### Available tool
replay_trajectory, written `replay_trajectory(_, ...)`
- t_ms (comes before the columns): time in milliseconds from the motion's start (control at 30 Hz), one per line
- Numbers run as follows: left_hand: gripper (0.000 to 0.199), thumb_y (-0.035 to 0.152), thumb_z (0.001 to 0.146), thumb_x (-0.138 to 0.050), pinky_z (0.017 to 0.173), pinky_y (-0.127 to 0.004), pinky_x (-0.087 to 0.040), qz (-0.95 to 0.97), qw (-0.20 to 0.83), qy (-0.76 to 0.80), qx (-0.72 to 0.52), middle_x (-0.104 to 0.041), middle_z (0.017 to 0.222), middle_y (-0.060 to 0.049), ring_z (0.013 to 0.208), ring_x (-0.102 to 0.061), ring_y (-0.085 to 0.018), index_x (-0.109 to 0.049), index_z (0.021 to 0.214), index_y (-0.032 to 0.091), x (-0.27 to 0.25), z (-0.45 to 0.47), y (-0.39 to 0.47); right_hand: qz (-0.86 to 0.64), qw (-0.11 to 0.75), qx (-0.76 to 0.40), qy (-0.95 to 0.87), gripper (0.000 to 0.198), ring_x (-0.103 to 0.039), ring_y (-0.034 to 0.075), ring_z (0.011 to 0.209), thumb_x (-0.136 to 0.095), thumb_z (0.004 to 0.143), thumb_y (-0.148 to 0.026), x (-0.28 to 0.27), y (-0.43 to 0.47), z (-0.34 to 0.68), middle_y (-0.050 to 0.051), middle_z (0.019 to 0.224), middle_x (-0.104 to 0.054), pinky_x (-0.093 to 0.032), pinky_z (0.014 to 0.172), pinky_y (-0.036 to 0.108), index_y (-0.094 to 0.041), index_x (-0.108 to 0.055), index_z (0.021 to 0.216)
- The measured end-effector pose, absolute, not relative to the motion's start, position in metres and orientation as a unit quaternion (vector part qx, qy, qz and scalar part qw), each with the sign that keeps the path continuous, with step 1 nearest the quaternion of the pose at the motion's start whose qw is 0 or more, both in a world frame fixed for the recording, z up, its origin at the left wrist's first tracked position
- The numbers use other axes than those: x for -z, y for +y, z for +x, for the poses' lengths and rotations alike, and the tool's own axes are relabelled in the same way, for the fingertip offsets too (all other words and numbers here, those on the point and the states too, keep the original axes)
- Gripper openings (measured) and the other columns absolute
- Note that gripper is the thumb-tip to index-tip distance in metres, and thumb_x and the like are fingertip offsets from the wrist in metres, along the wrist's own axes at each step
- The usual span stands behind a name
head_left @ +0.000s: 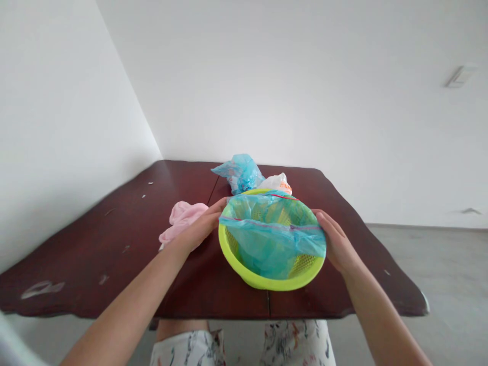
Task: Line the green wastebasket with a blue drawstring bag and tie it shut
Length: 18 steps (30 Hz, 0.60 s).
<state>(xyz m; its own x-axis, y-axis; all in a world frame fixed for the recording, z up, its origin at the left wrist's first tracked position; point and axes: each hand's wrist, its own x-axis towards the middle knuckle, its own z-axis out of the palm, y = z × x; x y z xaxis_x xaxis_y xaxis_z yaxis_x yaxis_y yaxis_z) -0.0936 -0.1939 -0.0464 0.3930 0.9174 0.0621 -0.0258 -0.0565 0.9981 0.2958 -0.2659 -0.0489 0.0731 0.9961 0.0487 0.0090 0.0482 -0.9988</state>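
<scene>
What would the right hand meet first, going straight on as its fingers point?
Probably the green basket, at its right rim, where the blue bag overlaps; the right hand seems to touch there, though depth is unclear.

Before me I see a dark red-brown desk (pixel 114 239) with wavy edges and a seam (pixel 269 304) (pale marks (pixel 43 289) dot its left part). Toward its far edge lie a bunched blue plastic bag (pixel 242 173) and, just beside it, a white bag (pixel 273 182) with orange print. A crumpled pink cloth (pixel 183 218) lies left of the middle. I cannot tell whether the green basket (pixel 263 283) touches the top.
</scene>
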Motion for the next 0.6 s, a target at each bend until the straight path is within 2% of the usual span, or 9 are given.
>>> replay_trajectory(67,0.056,0.039,0.089,-0.081,0.102,-0.046,-0.068,0.557,0.607,0.349,-0.447,-0.088,0.131,-0.009,0.116,-0.084,-0.033,-0.080,0.144,0.031,0.042,-0.090,-0.186,-0.502,0.528,-0.478,-0.491,0.061,-0.086,0.035,0.106,-0.063,0.109,-0.086,0.052,-0.268,0.291,0.009,0.119,-0.089,-0.071,0.092,0.047,-0.030,-0.078,0.130)
replay_trajectory(133,0.048,0.042,0.088,-0.082,0.096,-0.041,-0.066,0.537,0.595,0.357,-0.480,-0.086,0.127,-0.009,0.108,-0.081,-0.030,-0.082,0.133,0.026,0.033,-0.089,-0.177,-0.500,0.516,-0.475,-0.508,0.061,-0.085,0.036,0.108,-0.063,0.109,-0.086,0.049,-0.266,0.290,0.008,0.119,-0.089,-0.071,0.094,0.048,-0.031,-0.078,0.131)
replay_trajectory(200,0.039,0.049,0.094,-0.085,0.087,-0.035,-0.061,0.573,0.539,0.390,-0.478,-0.084,0.115,-0.007,0.098,-0.076,-0.026,-0.082,0.123,0.023,0.021,-0.089,-0.168,-0.493,0.508,-0.470,-0.528,0.058,-0.084,0.036,0.118,-0.067,0.109,-0.083,0.043,-0.260,0.293,0.007,0.130,-0.089,-0.070,0.101,0.046,-0.032,-0.079,0.134)
replay_trajectory(267,0.041,0.058,0.099,-0.088,0.082,-0.032,-0.056,0.637,0.464,0.414,-0.456,-0.081,0.106,-0.005,0.091,-0.071,-0.023,-0.082,0.117,0.022,0.009,-0.091,-0.163,-0.486,0.505,-0.459,-0.546,0.054,-0.081,0.036,0.135,-0.071,0.110,-0.081,0.038,-0.253,0.297,0.006,0.148,-0.086,-0.067,0.114,0.047,-0.033,-0.080,0.135)
replay_trajectory(333,0.045,0.065,0.101,-0.086,0.077,-0.031,-0.051,0.689,0.397,0.424,-0.433,-0.077,0.098,-0.004,0.087,-0.067,-0.022,-0.082,0.110,0.021,0.001,-0.091,-0.159,-0.488,0.500,-0.439,-0.565,0.053,-0.073,0.037,0.152,-0.072,0.111,-0.079,0.033,-0.245,0.300,0.006,0.162,-0.080,-0.059,0.129,0.050,-0.033,-0.080,0.135)
replay_trajectory(433,0.045,0.066,0.103,-0.081,0.077,-0.032,-0.051,0.709,0.347,0.442,-0.425,-0.074,0.089,-0.003,0.084,-0.066,-0.023,-0.077,0.096,0.022,-0.003,-0.088,-0.150,-0.498,0.484,-0.381,-0.611,0.053,-0.056,0.037,0.172,-0.070,0.111,-0.081,0.025,-0.233,0.299,0.007,0.171,-0.075,-0.043,0.144,0.055,-0.032,-0.080,0.128)
replay_trajectory(500,0.043,0.065,0.101,-0.081,0.085,-0.036,-0.058,0.681,0.376,0.452,-0.437,-0.077,0.091,-0.005,0.091,-0.071,-0.026,-0.078,0.094,0.023,-0.002,-0.082,-0.142,-0.502,0.473,-0.348,-0.635,0.053,-0.054,0.036,0.173,-0.069,0.111,-0.081,0.020,-0.223,0.298,0.008,0.167,-0.076,-0.042,0.144,0.054,-0.031,-0.079,0.125)
replay_trajectory(600,0.042,0.064,0.099,-0.080,0.095,-0.046,-0.065,0.634,0.446,0.445,-0.448,-0.085,0.098,-0.010,0.104,-0.079,-0.035,-0.086,0.105,0.023,0.001,-0.071,-0.136,-0.522,0.446,-0.349,-0.638,0.056,-0.074,0.035,0.143,-0.068,0.109,-0.082,0.014,-0.208,0.295,0.009,0.142,-0.084,-0.061,0.121,0.048,-0.029,-0.079,0.125)
